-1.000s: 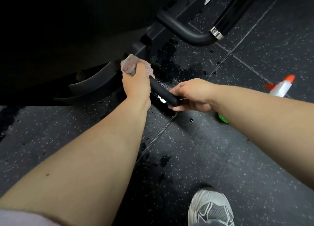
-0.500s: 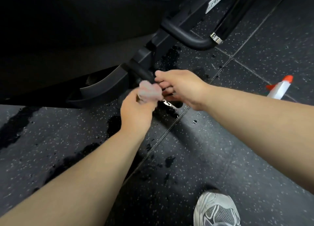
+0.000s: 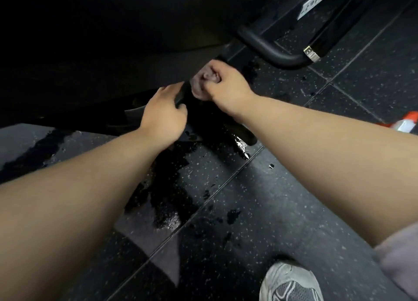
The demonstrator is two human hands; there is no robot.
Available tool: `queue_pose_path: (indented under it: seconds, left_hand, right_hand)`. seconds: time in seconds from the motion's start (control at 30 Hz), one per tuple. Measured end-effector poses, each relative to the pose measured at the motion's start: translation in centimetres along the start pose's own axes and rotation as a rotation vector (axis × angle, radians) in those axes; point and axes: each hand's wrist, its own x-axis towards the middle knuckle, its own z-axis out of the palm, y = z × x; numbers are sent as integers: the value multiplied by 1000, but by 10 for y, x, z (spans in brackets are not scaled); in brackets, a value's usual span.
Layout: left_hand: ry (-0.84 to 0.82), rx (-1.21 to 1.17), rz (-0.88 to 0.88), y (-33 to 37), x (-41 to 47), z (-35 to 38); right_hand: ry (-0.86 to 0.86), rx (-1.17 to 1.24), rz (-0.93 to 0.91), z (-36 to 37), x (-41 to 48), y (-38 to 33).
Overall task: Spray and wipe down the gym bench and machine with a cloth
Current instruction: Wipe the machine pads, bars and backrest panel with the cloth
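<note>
Swapped cloth [image 3: 198, 86] over from left hand [image 3: 161, 117] to right hand [image 3: 226, 83] since half a second back. Left hand now curled round black bar [image 3: 180, 95] low on machine [image 3: 113, 63]. Cloth bunched just right of it, clenched in right hand, pressed against bar. Spray bottle [image 3: 404, 124] far right on floor [image 3: 294, 199].

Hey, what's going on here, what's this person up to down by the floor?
A person is wiping a gym machine's low black bar. The right hand holds a bunched pinkish cloth on it; the left hand grips the bar just beside. The spray bottle sits on the speckled floor at right, untouched, with wet patches under the bar.
</note>
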Motion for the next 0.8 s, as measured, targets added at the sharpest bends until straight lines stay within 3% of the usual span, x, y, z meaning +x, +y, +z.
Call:
queue_pose_path:
  seconds: [0.07, 0.23, 0.57, 0.7, 0.8]
  left_hand:
    - [-56, 83, 32, -1, 7, -2]
    - [-148, 145, 75, -9, 10, -6]
    - [-167, 212, 156, -5, 10, 11]
    - [-182, 195, 134, -4, 10, 8]
    - [-194, 115, 114, -4, 7, 11]
  right_hand:
    - [-64, -196, -72, 5, -3, 0]
    - [-101, -276, -53, -10, -13, 7]
    - [-203, -476, 176, -62, -63, 34]
    - [-253, -235, 370, -76, -62, 29]
    - [-71, 52, 234, -61, -57, 15]
